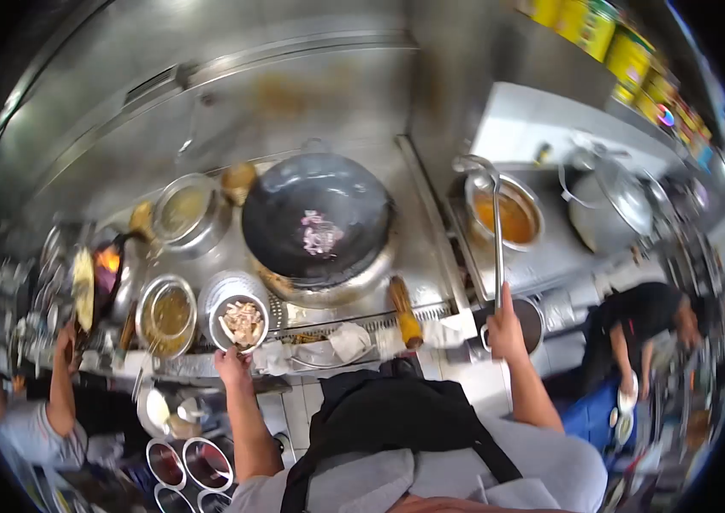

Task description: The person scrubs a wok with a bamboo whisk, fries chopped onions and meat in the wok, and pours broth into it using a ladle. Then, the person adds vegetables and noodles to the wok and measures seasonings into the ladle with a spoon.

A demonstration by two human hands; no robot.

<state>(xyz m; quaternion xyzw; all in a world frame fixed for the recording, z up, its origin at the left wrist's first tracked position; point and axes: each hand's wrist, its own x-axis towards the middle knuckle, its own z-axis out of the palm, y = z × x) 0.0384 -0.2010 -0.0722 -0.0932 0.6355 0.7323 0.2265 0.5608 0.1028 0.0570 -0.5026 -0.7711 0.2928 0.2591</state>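
My left hand [234,366] grips the near rim of a small metal bowl [214,318] that holds pale sliced meat [243,324]. My right hand [508,332] is wrapped round the long handle of a ladle [498,235]. Its scoop end reaches up past the left rim of a pot of orange-brown liquid [508,218]. Between my hands, on the stove, sits a large black wok [281,201] with small pinkish-white pieces [320,235] in its bottom. Whether the ladle's scoop holds anything, I cannot tell.
Metal bowls of yellowish liquid [167,316] stand left of the wok. A bamboo brush [405,312] and crumpled cloths [349,342] lie along the front edge. At far left, another person's hand [67,342] is near a flaming wok [110,269]. A person [636,325] bends at right.
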